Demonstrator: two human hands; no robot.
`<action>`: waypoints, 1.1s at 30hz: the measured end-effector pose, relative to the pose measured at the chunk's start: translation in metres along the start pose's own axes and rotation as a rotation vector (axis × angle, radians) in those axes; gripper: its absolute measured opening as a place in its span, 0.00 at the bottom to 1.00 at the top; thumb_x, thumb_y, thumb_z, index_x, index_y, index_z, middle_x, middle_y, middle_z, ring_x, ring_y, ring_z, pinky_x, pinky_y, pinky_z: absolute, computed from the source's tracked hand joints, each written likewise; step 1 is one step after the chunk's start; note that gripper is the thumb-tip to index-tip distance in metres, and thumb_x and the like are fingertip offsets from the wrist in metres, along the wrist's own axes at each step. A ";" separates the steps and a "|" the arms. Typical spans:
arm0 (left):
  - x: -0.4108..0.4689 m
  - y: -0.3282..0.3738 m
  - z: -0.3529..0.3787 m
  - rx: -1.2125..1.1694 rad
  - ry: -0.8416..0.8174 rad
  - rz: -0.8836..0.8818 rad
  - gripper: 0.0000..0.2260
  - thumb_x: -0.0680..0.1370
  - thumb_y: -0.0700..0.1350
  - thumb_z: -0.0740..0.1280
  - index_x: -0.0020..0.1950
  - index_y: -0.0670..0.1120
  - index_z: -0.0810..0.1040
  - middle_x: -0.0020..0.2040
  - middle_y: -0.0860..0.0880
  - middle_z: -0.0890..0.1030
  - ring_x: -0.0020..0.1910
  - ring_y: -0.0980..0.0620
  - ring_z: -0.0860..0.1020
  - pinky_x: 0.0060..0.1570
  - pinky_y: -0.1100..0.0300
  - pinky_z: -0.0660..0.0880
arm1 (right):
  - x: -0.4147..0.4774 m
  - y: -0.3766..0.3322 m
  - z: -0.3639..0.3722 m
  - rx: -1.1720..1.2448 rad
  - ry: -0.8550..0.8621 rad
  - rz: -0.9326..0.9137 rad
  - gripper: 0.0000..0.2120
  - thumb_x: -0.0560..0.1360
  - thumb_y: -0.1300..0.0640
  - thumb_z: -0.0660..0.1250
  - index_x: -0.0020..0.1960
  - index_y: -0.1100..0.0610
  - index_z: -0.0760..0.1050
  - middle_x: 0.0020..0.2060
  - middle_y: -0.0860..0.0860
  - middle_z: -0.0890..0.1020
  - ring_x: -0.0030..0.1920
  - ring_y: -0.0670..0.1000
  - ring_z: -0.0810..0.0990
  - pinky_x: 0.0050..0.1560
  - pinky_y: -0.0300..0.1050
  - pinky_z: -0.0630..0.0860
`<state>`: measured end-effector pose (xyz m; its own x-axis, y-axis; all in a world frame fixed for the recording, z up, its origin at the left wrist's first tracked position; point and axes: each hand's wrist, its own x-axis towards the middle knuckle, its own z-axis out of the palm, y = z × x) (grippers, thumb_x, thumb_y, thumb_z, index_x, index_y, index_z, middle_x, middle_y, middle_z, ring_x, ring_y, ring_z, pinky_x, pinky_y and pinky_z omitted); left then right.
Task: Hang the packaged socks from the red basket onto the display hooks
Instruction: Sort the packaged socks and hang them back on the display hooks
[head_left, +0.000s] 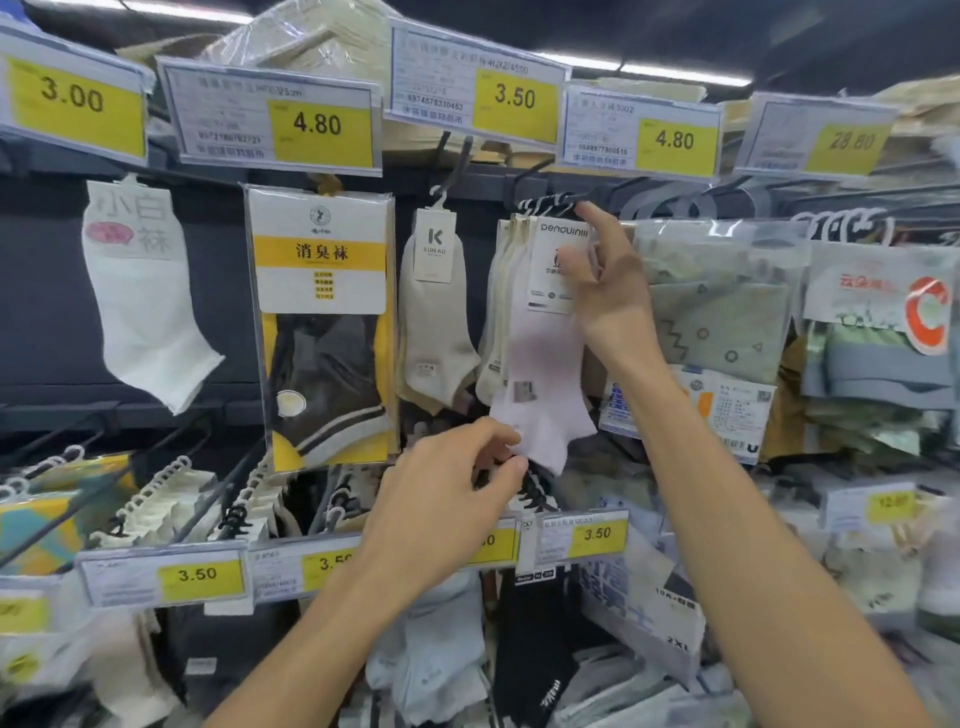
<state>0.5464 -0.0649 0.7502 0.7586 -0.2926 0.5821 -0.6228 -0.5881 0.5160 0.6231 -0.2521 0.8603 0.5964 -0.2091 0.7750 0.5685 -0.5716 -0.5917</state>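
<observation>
Low down, the left hand (457, 488) is pinched shut on the toe of the pale sock pack (545, 374), already hung on its hook (550, 200); the right hand (605, 291), fingers loosely spread, touches its card. The toe should be steadied while the hanger loop is pushed fully back. No red basket is seen.

Pale lilac knit sock (545, 400): soft matt cloth, white paper card (558, 265) at top. Left of it, cream sock pair (434, 332): matt ribbed cloth, paper tag, white plastic hanger. Further left, yellow-and-black sock pack (322, 332): glossy clear plastic sleeve, reflective. Right of lilac sock, green patterned pack (722, 301): crinkled shiny plastic film. Above, price tags (322, 124): yellow matt paper behind glossy clear plastic holders. Display hook (535, 176): dark, smooth metal.
</observation>
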 end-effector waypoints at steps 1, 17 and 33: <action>0.000 -0.001 -0.001 -0.020 0.000 0.016 0.12 0.78 0.59 0.62 0.58 0.59 0.79 0.49 0.62 0.83 0.50 0.62 0.79 0.50 0.52 0.79 | -0.007 -0.003 -0.001 -0.009 0.008 0.005 0.25 0.81 0.58 0.62 0.77 0.50 0.62 0.68 0.46 0.74 0.66 0.48 0.74 0.63 0.34 0.71; -0.203 -0.008 0.106 -0.500 -0.608 0.154 0.14 0.81 0.46 0.63 0.35 0.49 0.71 0.28 0.52 0.72 0.29 0.58 0.71 0.34 0.60 0.64 | -0.451 -0.038 -0.014 -0.296 0.249 0.669 0.12 0.79 0.68 0.59 0.59 0.62 0.78 0.51 0.53 0.83 0.51 0.50 0.81 0.54 0.41 0.76; -0.640 -0.086 0.272 -0.054 -1.867 -0.078 0.09 0.80 0.47 0.66 0.41 0.58 0.76 0.42 0.57 0.84 0.44 0.56 0.82 0.50 0.51 0.78 | -0.969 -0.075 -0.024 -0.322 0.391 1.992 0.09 0.79 0.59 0.62 0.55 0.52 0.80 0.49 0.48 0.85 0.51 0.51 0.82 0.53 0.48 0.77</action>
<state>0.1667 -0.0325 0.1625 -0.0373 -0.6337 -0.7727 -0.5571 -0.6288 0.5425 -0.0114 -0.0256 0.1590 -0.0153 -0.6856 -0.7278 -0.6978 0.5287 -0.4833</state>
